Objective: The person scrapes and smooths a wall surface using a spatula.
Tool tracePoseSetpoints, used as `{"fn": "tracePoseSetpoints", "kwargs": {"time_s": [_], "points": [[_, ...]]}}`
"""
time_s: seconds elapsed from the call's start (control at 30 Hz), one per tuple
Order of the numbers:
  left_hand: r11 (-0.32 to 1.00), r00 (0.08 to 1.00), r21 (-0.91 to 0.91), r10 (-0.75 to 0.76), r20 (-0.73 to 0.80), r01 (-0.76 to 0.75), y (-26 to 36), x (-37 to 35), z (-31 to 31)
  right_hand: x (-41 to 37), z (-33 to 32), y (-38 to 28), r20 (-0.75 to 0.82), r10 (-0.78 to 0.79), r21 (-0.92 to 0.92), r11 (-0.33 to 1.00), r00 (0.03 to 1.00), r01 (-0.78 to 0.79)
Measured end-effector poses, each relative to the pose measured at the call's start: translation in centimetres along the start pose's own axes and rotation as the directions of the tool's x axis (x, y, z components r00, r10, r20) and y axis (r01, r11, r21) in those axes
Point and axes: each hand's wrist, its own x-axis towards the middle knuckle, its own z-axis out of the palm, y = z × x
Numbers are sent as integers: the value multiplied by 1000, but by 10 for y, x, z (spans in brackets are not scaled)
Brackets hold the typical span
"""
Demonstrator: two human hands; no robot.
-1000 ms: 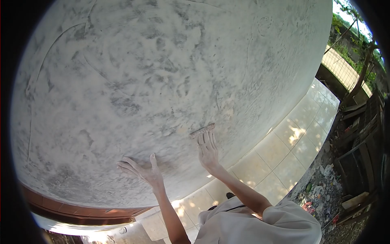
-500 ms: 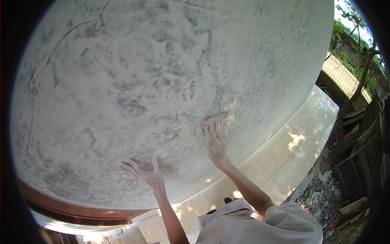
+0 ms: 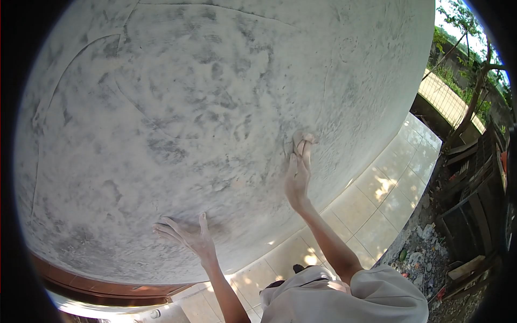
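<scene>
A large wall (image 3: 204, 118) with patchy grey-white filler and thin curved cracks fills most of the view. My left hand (image 3: 191, 237) lies against its lower part, thumb apart from the fingers and nothing held. Higher and to the right, my right hand (image 3: 298, 175) presses a piece of sandpaper (image 3: 308, 138) against the wall, with its fingers bent over it. Most of the sandpaper is hidden by the fingers. Pale dust coats both hands.
Cream floor tiles (image 3: 353, 212) run along the wall's foot. A reddish-brown frame (image 3: 107, 285) borders the wall at lower left. On the right are rubble (image 3: 420, 253), stacked dark boards (image 3: 474, 215) and a tree trunk (image 3: 476, 99).
My right hand has moved up and slightly right along the wall with the sandpaper, and its wrist has turned. My left hand stays at nearly the same spot. The view has shifted slightly.
</scene>
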Motion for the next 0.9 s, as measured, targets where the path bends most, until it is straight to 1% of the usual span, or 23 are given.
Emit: {"fn": "tracePoseSetpoints", "kwargs": {"time_s": [0.03, 0.07, 0.1, 0.13, 0.17, 0.2, 0.27, 0.3, 0.37, 0.4, 0.47, 0.5, 0.57, 0.6, 0.67, 0.8, 0.87, 0.9], "points": [[1000, 1000, 11, 7, 15, -7, -1, -1, -1, 19, -15, -9, 120, 354, 193, 908, 927, -372], [1000, 1000, 18, 12, 27, -12, -2, -2, -1, 19, -18, -15, 121, 354, 186, 909, 927, -372], [1000, 1000, 14, 5, 30, -5, -2, -3, 1, 20, -18, -20, 154, 365, 228, 891, 918, -392], [999, 999, 24, 43, 11, -43, -1, -3, 4, 20, -16, -23, 184, 376, 271, 869, 908, -414], [996, 996, 33, 83, -9, -83, 1, -3, 8, -1, 6, -19, -5, 206, 213, 956, 978, -200], [996, 996, 29, 85, -5, -85, 5, -2, 10, -36, 33, -12, -179, 11, 113, 993, 984, 10], [993, 992, 20, 119, -35, -119, 14, -1, 13, -93, 51, -1, -41, -5, 162, 987, 999, 12], [992, 991, 13, 128, -32, -128, 16, -1, 15, -88, 46, 2, -52, -1, 160, 987, 999, 9], [997, 997, 22, 76, -32, -75, 15, -3, 16, -65, 27, 8, -80, -61, 65, 996, 995, 66], [996, 996, 25, 82, -24, -81, 12, -3, 14, -41, 15, -5, -141, 132, 191, 976, 981, -104], [993, 995, 58, 102, 1, -102, 9, -3, 12, -7, 4, 14, -191, 321, 493, 849, 928, -192], [993, 995, 54, 104, 2, -104, 10, -4, 12, -16, 12, 18, -195, 321, 492, 849, 927, -191], [997, 998, 32, 65, 1, -65, 15, -6, 14, -35, 35, 23, -166, 409, 483, 827, 897, -288], [997, 998, 31, 65, 0, -65, 20, -7, 16, -32, 34, 25, -167, 408, 484, 827, 898, -286], [999, 999, 17, 50, 6, -50, 28, -8, 16, -26, 30, 31, -197, 456, 499, 809, 868, -312], [996, 996, 34, 83, 14, -84, 22, -8, 12, -17, 23, 41, -231, 550, 529, 763, 803, -371], [997, 993, 14, 79, 87, -80, 14, -10, 9, -22, 25, 45, -241, 601, 543, 734, 762, -408], [997, 993, 16, 78, 86, -80, 15, -10, 9, -25, 31, 49, -238, 602, 545, 733, 762, -408]]}}
